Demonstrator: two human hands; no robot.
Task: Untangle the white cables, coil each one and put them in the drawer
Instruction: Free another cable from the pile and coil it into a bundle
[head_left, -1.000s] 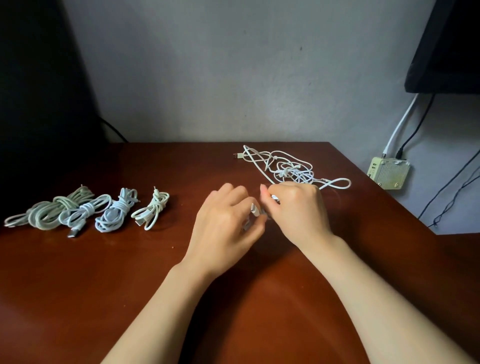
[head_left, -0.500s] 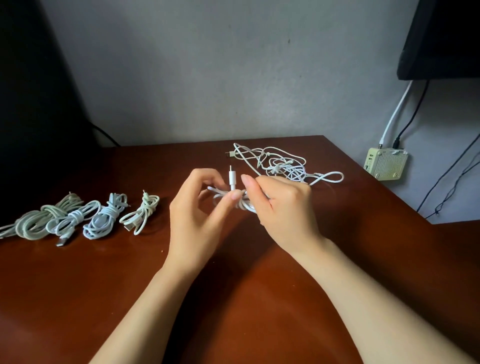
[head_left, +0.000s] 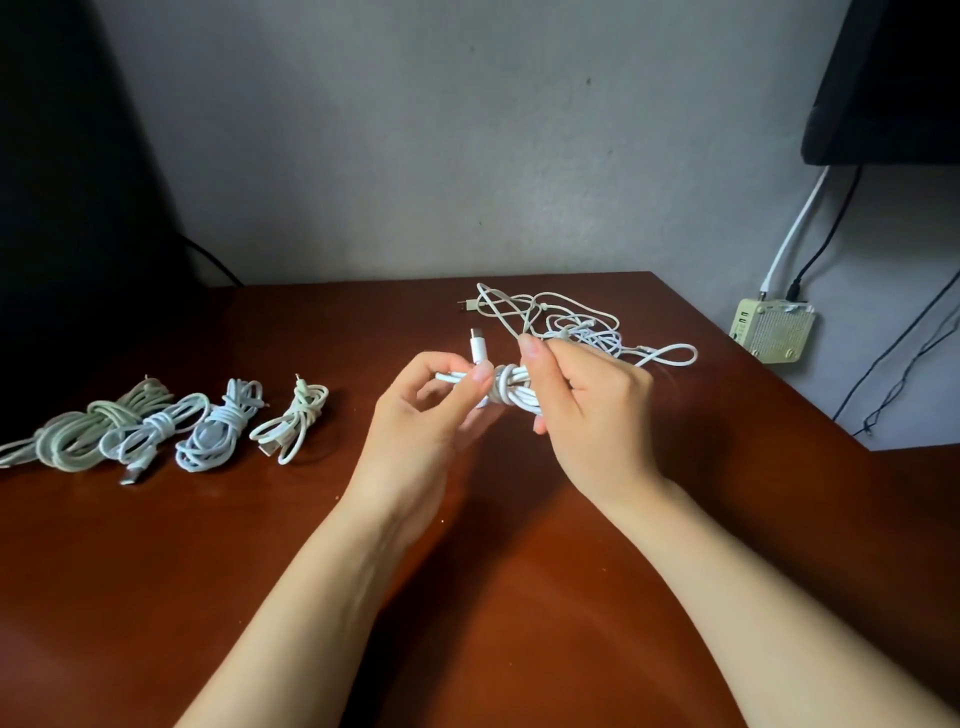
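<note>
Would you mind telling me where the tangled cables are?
In the head view, the tangled cables lie far right on the table, just beyond the right hand.

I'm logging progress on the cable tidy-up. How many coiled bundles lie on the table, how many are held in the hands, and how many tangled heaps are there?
Coiled bundles lying on the table: 4
Held bundle, gripped by left hand and right hand: 1
Tangled heap, cables inside uncountable: 1
Total: 6
</note>
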